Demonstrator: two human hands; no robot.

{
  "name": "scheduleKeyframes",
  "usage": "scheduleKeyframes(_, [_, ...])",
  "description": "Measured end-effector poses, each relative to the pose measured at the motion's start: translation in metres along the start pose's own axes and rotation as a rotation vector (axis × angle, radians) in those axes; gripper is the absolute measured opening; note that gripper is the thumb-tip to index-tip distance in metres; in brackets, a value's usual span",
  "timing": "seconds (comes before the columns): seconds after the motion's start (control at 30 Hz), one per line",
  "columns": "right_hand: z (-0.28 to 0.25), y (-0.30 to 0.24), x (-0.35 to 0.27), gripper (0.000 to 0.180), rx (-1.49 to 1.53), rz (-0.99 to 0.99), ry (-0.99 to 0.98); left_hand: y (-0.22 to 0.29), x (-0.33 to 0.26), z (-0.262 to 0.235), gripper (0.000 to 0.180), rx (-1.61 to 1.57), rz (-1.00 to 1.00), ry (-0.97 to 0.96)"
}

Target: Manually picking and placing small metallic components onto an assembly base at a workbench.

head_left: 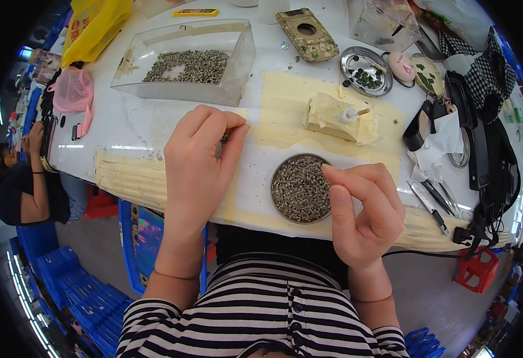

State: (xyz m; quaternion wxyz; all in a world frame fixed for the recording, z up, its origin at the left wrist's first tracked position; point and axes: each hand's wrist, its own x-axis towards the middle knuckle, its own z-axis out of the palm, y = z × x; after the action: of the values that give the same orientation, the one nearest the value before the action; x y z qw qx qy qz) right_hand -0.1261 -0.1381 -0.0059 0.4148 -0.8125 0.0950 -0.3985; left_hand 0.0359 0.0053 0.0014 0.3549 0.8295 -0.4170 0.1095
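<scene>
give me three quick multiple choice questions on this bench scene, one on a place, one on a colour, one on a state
1. Where is the round tin of small grey parts?
A. on the floor
B. on the table edge, just left of the right hand
C. inside the clear plastic box

2. What colour is the mesh pouch at the table's left end?
A. pink
B. green
C. black

3. How is the left hand?
A. flat and open on the table
B. gripping scissors
C. fingertips pinched together over small parts

Answers:
1. B, the tin sits at the near edge beside the right hand's thumb.
2. A, the mesh is plainly pink.
3. C, its fingers close to a point above a few grey bits.
</scene>
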Motion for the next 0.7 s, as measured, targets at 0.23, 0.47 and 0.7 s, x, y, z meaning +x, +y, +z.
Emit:
scheduleKeyframes(0.23, [0.001,0.001,0.0,0.023,0.002,0.002,-0.008,0.023,-0.01,-0.001,0.019,-0.457,-0.081,0.025])
scheduleKeyframes(0.47, [0.008,0.001,-0.001,0.029,0.002,0.024,-0.021,0.038,-0.019,-0.001,0.043,-0.747,-0.096,-0.224])
scheduleKeyframes(0.7, [0.009,0.0,-0.001,0.029,-0.001,-0.039,-0.011,0.036,-0.021,0.002,0.033,-0.994,-0.271,-0.234])
